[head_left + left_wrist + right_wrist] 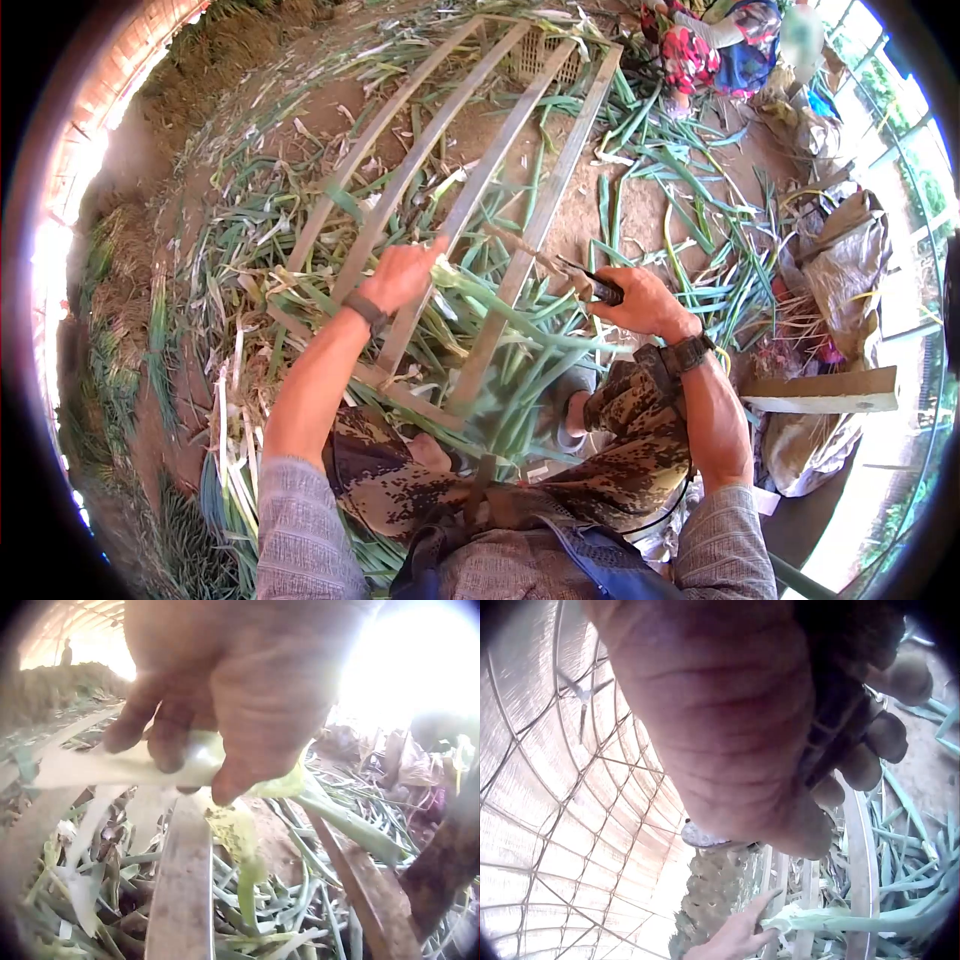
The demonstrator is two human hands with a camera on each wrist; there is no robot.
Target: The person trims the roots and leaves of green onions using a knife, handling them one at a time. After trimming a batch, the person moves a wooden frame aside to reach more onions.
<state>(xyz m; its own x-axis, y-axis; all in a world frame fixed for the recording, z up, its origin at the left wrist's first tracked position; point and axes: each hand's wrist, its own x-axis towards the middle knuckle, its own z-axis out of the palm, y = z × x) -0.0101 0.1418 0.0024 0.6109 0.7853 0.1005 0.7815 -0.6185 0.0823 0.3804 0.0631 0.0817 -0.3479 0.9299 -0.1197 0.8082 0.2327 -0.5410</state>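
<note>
My left hand (400, 275) pinches a thick green onion (505, 308) between thumb and fingers, above a wooden slatted rack. In the left wrist view the pale stalk (82, 769) of the onion lies across under the fingers, and a torn yellowish leaf (238, 832) hangs from it. The onion's green leaves reach to the right, toward my knees. My right hand (645, 300) grips a knife-like tool by its dark handle (608, 291); the narrow end points up and left, away from me. In the right wrist view the fingers curl round that handle.
Wooden slats (485, 185) run away from me across the ground. Loose green onions (690, 180) and leaf scraps lie all around. A plastic crate (545, 57) stands at the far end. Another person (705, 55) is at the upper right, above crumpled sacks (845, 260) and a wooden board (825, 390).
</note>
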